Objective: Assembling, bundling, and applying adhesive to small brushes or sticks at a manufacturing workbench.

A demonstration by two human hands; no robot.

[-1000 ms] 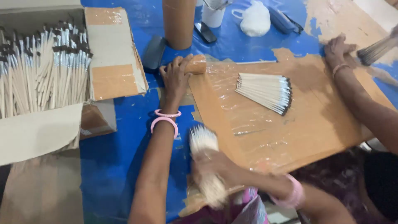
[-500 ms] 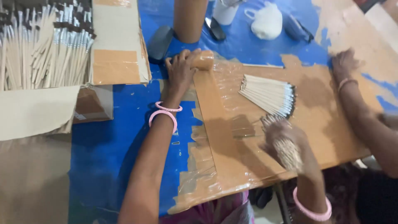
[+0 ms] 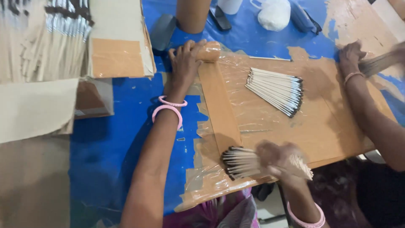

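The right hand [image 3: 282, 159] was clenched around a bundle of thin pale sticks [image 3: 244, 162], blurred, near the front edge of the cardboard board [image 3: 329, 122]. The bundle's dark tips pointed toward the board's left edge, while its pale ends fanned out past the fingers to the right. The left hand [image 3: 184, 63] lay flat with spread fingers at the board's far left corner, touching a tan roll of tape [image 3: 209, 51]; whether it actually gripped the roll I could not tell. Two pink bangles [image 3: 168, 109] circled that wrist.

A second fan of sticks [image 3: 276, 90] rested loose near the middle of the board, dark tips toward the right. The board was covered with clear tape and lay on a blue table [image 3: 114, 143]. At the board's far right corner another person's hand [image 3: 350, 55] touched a further bunch of sticks [image 3: 382, 62].

At the table's far left corner an open cardboard box [image 3: 118, 46] held many more sticks. Along the far edge stood a brown cylinder [image 3: 193, 14] and a white lump [image 3: 274, 14].
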